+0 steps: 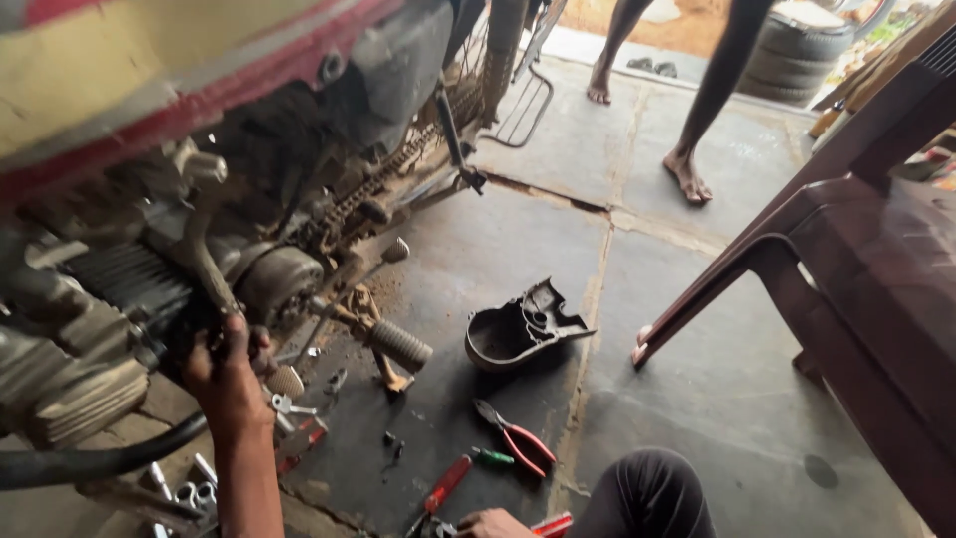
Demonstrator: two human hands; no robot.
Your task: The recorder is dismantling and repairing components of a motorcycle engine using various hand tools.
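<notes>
- my left hand [227, 371] was clenched on a part under the motorcycle engine [110, 299]; a slip risked knuckles hitting the drive chain [373, 189].
- my right hand [490, 523] rested beside the red screwdriver [443, 485]; i could not tell its grasp.

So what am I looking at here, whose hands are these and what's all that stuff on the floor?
The camera sits on a person's head, looking down. Their left hand reaches into a motorcycle engine, near the drive chain. Their right hand rests low on the concrete floor among tools. Whether either hand grips anything is hard to tell. On the floor lie an engine cover, red-handled pliers, a red screwdriver and wrenches. Another person's bare legs stand behind, beside a brown plastic chair.
</notes>
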